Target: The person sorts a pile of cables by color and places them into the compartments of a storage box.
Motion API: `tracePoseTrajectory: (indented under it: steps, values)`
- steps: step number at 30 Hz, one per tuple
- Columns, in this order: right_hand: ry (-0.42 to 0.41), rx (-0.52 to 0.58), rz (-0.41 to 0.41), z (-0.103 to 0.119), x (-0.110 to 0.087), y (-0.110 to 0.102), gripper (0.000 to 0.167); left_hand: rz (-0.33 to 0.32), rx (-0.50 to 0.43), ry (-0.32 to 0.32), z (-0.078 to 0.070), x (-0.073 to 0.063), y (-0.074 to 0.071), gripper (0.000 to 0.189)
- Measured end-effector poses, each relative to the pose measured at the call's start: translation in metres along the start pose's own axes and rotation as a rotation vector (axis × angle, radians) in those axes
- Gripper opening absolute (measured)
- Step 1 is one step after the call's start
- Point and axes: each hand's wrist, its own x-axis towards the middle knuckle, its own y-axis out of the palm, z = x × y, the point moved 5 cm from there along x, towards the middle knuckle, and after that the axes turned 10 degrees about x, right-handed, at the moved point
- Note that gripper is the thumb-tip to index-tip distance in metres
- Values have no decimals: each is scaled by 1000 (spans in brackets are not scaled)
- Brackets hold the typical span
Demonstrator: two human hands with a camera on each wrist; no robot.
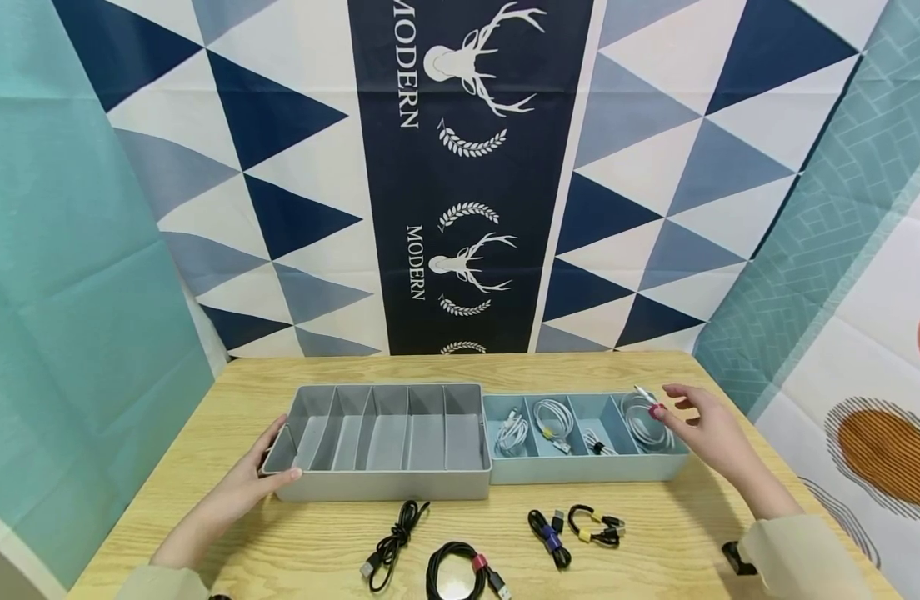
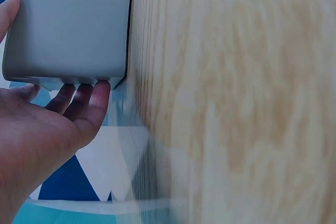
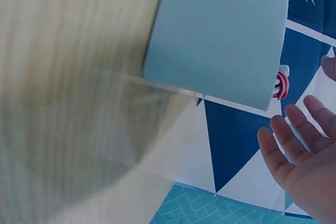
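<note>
A grey divided organizer box (image 1: 385, 486) stands on the table, and my left hand (image 1: 238, 483) holds its left end, thumb on the front wall. In the left wrist view the fingertips (image 2: 100, 90) lie against the box's end wall. Butted to its right is a light blue divided box (image 1: 587, 471) with coiled white cables in its compartments. My right hand (image 1: 707, 429) hovers by its right end, fingers spread in the right wrist view. A white cable (image 1: 643, 433) with a red tie (image 3: 283, 85) sticks up over the rim there, apart from the fingers.
In front of the boxes lie several black cables: a bundled one (image 1: 392, 546), a coil with a red tie (image 1: 456, 550), one with a purple tie (image 1: 548, 540) and one with yellow ties (image 1: 598, 529). Patterned cloth (image 1: 460, 183) hangs behind the wooden table (image 1: 317, 567).
</note>
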Motion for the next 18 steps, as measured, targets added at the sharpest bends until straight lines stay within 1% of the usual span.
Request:
tracePoseTrajectory:
  steps: [5,7,12,14,18]
  values:
    - [27,31,35,-2,-12,3,63,-15,35,-3,-2,-1,-1,89]
    - [35,32,61,-3,-16,5,68,-24,45,-6,-2,-2,-1,88]
    - [75,56,139,-10,-25,12,79,-73,85,-6,-3,-5,-1,88]
    - [90,81,159,-13,-28,14,82,-95,104,-4,-4,-7,-1,87]
    - [91,130,172,-15,-34,17,84,-121,125,-1,-7,-11,-1,84]
